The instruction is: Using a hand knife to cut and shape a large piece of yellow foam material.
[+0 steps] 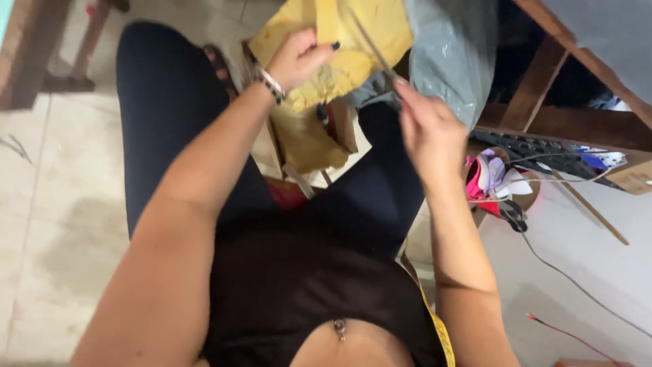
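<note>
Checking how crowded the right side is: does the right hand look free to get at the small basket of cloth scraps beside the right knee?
Probably not right away. The right hand is raised, pinching a thin stick. The basket sits uncovered below it, with nothing between them.

Padding [339, 68] is sitting at twelve o'clock, left hand [295, 60] resting on it; right hand [428, 129] hovering at two, keyboard [536, 149] lying at three.
</note>
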